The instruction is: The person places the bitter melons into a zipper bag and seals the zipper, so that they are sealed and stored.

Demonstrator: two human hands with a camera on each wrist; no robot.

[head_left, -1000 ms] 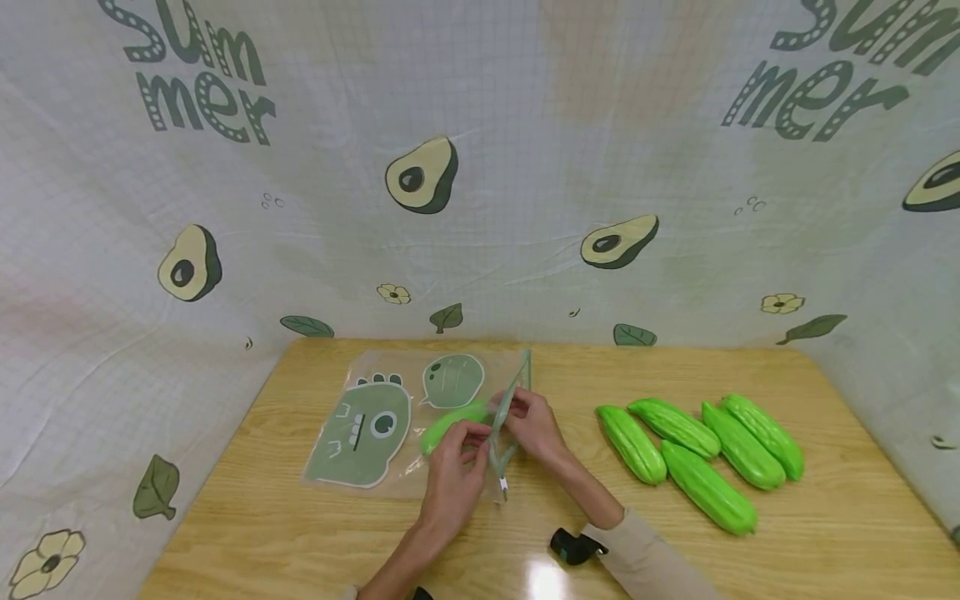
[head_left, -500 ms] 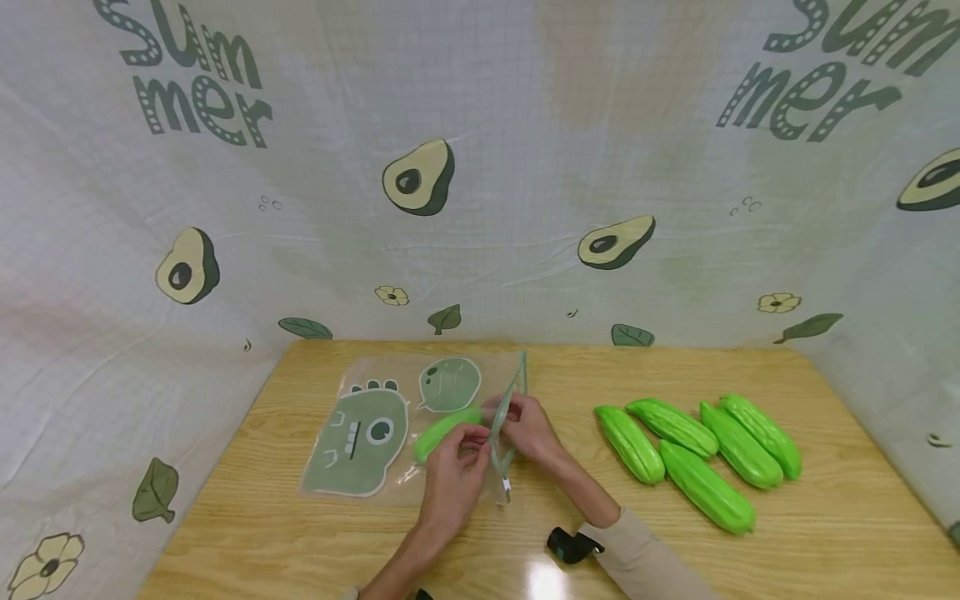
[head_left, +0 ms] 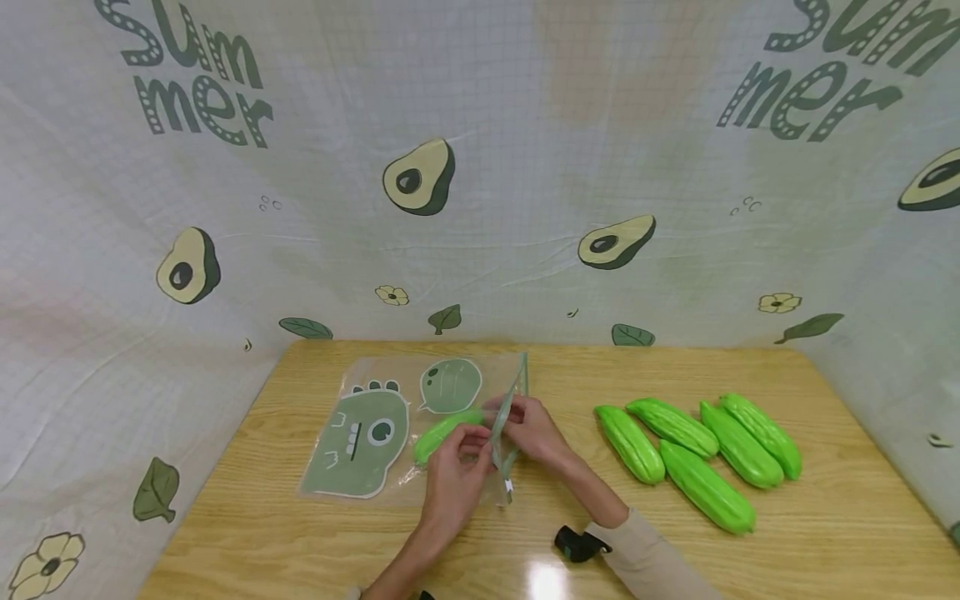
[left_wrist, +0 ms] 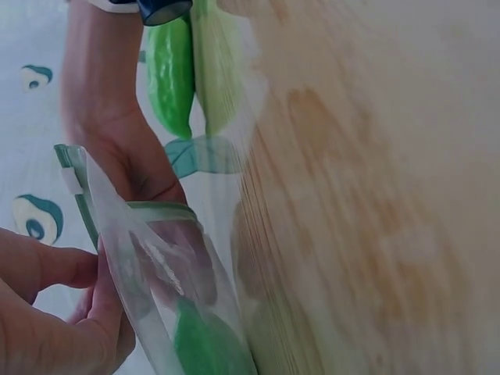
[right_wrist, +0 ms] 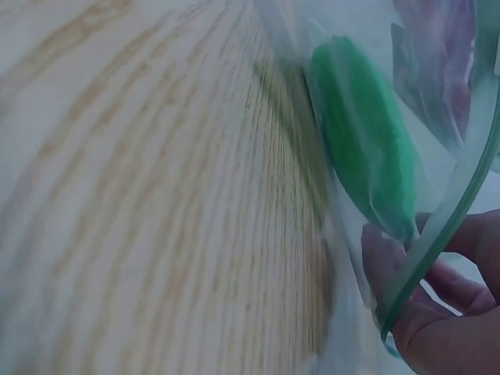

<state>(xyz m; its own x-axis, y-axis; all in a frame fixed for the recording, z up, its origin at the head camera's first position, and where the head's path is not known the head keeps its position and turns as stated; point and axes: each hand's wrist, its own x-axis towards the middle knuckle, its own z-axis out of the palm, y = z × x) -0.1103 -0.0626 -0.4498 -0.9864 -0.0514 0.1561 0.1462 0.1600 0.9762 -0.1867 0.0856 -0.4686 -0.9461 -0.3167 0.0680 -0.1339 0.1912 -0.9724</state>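
A clear zip bag (head_left: 358,454) with green cartoon monster prints lies on the table, its green-edged mouth toward the right. One green bitter melon (head_left: 435,437) is inside, near the opening. My left hand (head_left: 453,483) pinches the near edge of the mouth between thumb and fingers; the left wrist view shows the lip standing apart from the other side. My right hand (head_left: 534,432) reaches into the mouth. In the right wrist view its fingertips (right_wrist: 379,250) are at the tip of the bitter melon (right_wrist: 367,137), without being wrapped round it.
Several loose bitter melons (head_left: 708,487) lie grouped on the right side of the wooden table (head_left: 247,517). A white cloth (head_left: 510,208) printed with avocados hangs behind and at the sides. The bag's white zip slider (head_left: 508,486) sits at the near end of the mouth.
The bitter melon in the bag slid slightly left, deeper in, between one second and half a second ago. Since then both hands have stayed nearly still at the bag's mouth.
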